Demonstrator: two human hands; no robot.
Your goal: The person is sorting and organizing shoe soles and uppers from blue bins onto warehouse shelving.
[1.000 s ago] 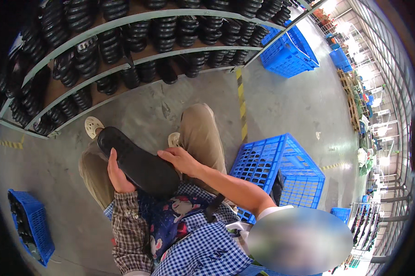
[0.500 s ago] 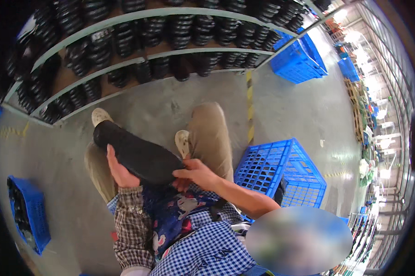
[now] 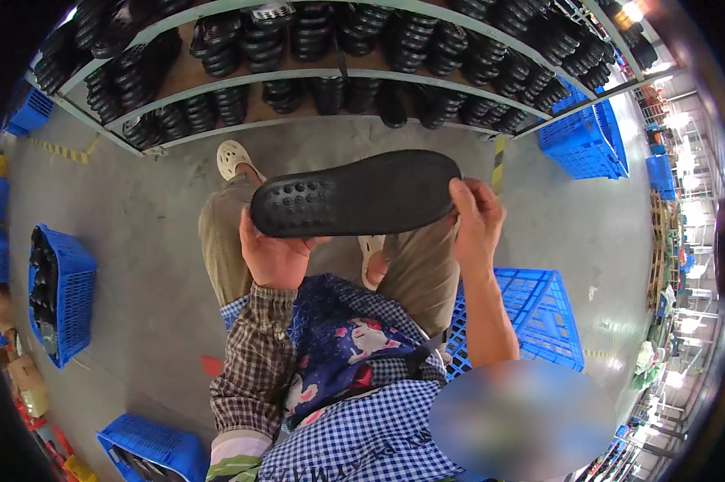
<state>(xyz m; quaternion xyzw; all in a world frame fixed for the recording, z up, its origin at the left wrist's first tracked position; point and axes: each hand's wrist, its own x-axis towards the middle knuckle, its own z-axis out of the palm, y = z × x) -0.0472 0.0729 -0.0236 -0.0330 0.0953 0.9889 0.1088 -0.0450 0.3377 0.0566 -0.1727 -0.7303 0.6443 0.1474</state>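
A black shoe sole (image 3: 378, 193) is stretched crosswise in front of me, with round bumps showing at its left end and a smooth surface over the rest. My left hand (image 3: 276, 255) grips the bumpy end from below, its fingers partly hidden behind the sole. At the other end, my right hand (image 3: 479, 217) pinches the rounded tip between thumb and fingers. Both hands are above my lap, where a patterned apron (image 3: 354, 345) lies over my trousers.
A metal rack (image 3: 290, 78) with stacked black soles or shoes spans the far side. Blue crates stand at my left (image 3: 75, 301), lower left (image 3: 157, 438), right (image 3: 531, 309) and beyond the rack's right end (image 3: 583, 145). Yellow-black tape (image 3: 498, 165) marks the floor.
The sole has swung from slanting down over my lap to nearly level and has been raised away from me. My right hand has moved out to its right tip. My view has shifted left.
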